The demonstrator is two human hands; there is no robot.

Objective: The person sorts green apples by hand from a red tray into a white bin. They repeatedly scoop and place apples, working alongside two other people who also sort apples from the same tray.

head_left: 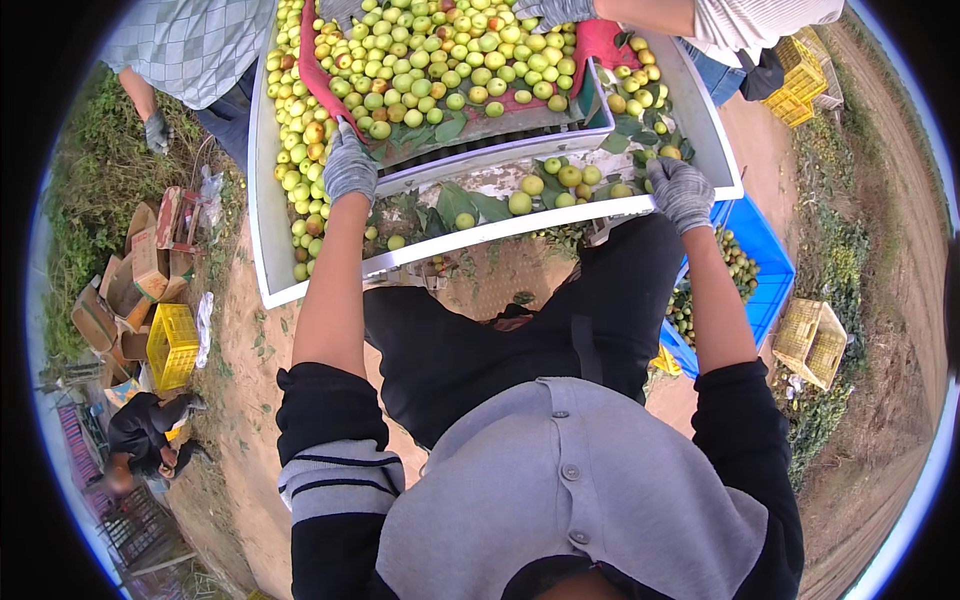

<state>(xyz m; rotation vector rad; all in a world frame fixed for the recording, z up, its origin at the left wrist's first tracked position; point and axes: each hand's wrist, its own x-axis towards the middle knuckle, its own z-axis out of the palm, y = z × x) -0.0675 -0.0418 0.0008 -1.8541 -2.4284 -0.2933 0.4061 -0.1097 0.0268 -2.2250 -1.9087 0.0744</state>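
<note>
Small round yellow-green fruits [430, 75], some blushed red, heap over a white-rimmed sorting tray [510, 236] in front of me. My left hand [350, 168], in a grey knit glove, closes at the lower end of a red cloth strip [318, 75] on the left edge of the raised inner chute [490, 162]. Also gloved in grey, my right hand [683, 193] is at the tray's near right, over the rim. Its fingers are curled, and what they hold, if anything, is hidden. Between my hands, loose fruits [568, 177] and green leaves [456, 203] lie in the trough.
Co-workers stand at the far left [190, 45] and far right, where a gloved hand [555, 10] reaches over the fruit. Right of my leg is a blue bin [765, 265] of fruit. Yellow crates [172, 345] and cardboard boxes [148, 262] lie left; another crate [810, 342] lies right.
</note>
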